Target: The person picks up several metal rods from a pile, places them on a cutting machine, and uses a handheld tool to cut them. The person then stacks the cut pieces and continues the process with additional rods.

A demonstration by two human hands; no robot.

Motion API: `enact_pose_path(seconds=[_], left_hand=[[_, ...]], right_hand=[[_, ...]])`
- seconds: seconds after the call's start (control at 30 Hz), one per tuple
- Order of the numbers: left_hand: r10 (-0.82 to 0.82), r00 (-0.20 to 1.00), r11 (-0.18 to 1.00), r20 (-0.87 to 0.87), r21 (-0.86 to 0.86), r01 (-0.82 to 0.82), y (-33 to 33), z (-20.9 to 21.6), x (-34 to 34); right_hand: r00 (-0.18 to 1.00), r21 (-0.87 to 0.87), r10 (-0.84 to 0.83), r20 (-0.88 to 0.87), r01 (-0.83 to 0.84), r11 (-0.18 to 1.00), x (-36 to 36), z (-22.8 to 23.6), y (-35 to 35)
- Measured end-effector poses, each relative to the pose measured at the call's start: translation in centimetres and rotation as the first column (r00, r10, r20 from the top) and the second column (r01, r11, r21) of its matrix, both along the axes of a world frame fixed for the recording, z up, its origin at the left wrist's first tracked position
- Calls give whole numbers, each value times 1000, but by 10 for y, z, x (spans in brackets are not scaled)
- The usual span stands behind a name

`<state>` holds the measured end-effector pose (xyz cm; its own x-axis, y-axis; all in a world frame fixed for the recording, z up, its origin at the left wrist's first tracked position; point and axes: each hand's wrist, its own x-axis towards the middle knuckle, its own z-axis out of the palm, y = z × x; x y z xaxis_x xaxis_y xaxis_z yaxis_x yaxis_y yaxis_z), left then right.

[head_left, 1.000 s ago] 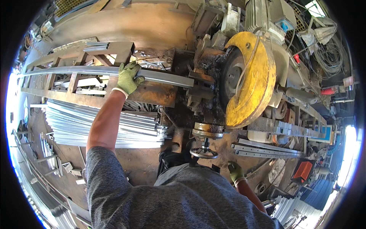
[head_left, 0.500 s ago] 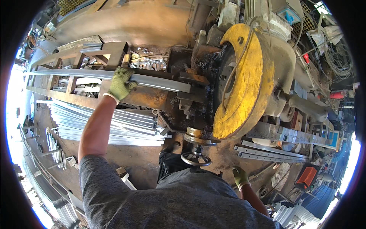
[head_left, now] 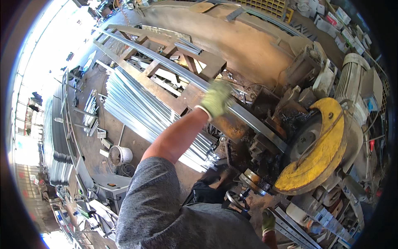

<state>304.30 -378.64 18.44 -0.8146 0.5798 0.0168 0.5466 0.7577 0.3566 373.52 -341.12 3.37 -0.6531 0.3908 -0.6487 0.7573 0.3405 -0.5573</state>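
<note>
My left hand (head_left: 216,99), in a pale green work glove and slightly blurred, is closed over a long grey metal bar (head_left: 256,124). The bar lies along a rusty steel frame bench (head_left: 237,128) and its near end reaches the clamp of a cut-off saw. The saw's yellow guard (head_left: 329,159) partly covers a dark cutting disc (head_left: 306,142). Down by my side hangs my right hand (head_left: 268,220), also gloved, next to some perforated metal rails (head_left: 290,228). It seems to hold nothing, its fingers loose and small in view.
Shiny metal strips (head_left: 139,114) lie stacked on the floor left of the bench. A handwheel (head_left: 235,201) sticks out below the saw, close to my body. Farther left stand a white bucket (head_left: 121,155) and a grey box (head_left: 112,186). Offcuts lie inside the bench frame.
My view has turned to the left, so the bench and saw now slant down to the right. My left hand stays over the bar; the right still hangs low.
</note>
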Motion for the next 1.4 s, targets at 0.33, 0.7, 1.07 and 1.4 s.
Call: enact_pose_path(seconds=[0.33, 0.7, 1.07, 1.4], left_hand=[[574, 725, 689, -382, -254, -679, -36, -64, -89], [509, 781, 796, -363, -146, -587, 47, -98, -78], [492, 779, 770, -388, -223, -597, 65, -123, -93], [411, 907, 804, 90, 433, -407, 51, -85, -62]], right_hand=[[971, 196, 188, -145, -158, 968, 55, -16, -47], [991, -271, -120, -59, 100, 957, -91, 32, -55], [907, -107, -142, -396, 109, 988, -98, 58, -101], [905, -297, -402, -136, 350, 888, -114, -13, -137]])
